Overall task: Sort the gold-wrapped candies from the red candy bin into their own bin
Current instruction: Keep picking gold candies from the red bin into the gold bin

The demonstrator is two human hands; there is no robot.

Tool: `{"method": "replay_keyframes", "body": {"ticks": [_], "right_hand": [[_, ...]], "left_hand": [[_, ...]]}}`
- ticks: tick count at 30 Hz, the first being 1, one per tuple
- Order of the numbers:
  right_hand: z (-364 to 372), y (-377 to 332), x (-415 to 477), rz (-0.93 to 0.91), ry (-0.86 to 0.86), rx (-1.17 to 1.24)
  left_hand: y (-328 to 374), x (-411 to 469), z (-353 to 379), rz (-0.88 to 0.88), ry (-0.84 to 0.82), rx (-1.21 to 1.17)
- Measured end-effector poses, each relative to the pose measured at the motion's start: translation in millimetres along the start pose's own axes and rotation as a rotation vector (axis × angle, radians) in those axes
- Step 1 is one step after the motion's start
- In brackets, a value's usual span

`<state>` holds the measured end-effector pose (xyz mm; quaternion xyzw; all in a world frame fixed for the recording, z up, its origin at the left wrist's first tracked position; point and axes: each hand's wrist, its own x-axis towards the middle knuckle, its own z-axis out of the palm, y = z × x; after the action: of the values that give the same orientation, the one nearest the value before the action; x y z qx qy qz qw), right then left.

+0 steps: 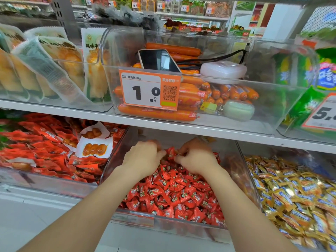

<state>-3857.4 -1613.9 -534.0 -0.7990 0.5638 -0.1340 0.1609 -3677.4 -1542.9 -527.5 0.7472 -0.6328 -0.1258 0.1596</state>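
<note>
in the bin (181, 231), left hand (143, 157) and right hand (197, 158) fingers (161, 154) curl among red candies (181, 193).

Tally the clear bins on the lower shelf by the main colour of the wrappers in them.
Mainly red wrappers: 2, the snack packet bin on the left and the red candy bin in the middle
Gold wrappers: 1, the gold candy bin on the right
Total: 3
</note>
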Motion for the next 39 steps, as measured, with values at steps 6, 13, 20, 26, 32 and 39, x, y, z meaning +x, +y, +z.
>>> {"method": "replay_keyframes", "body": {"ticks": [6,13,20,26,32,39], "right_hand": [[-41.6,3.2,-65.4,-0.075,-0.107,0.249],[-51.1,20.9,-102.6,-0.139,0.026,0.158],[-67.7,34.7,-130.5,-0.063,0.115,0.368],[-100.1,84.8,-154.9,0.174,0.434,0.494],[-110.4,184.3,-151.2,0.246,0.517,-0.076],[-125.4,217.4,-184.0,0.083,0.481,0.057]], "left_hand": [[17.1,-16.3,-14.5,0.261,-0.261,-0.373],[29.3,-41.6,-9.2,0.211,-0.315,-0.508],[36.9,-57.0,-0.6,0.245,-0.160,-0.188],[83.6,-90.9,2.3,0.327,-0.020,-0.370],[190.8,-114.2,23.2,0.546,-0.035,-0.498],[290.4,-73.5,90.0,0.444,-0.025,-0.150]]}}
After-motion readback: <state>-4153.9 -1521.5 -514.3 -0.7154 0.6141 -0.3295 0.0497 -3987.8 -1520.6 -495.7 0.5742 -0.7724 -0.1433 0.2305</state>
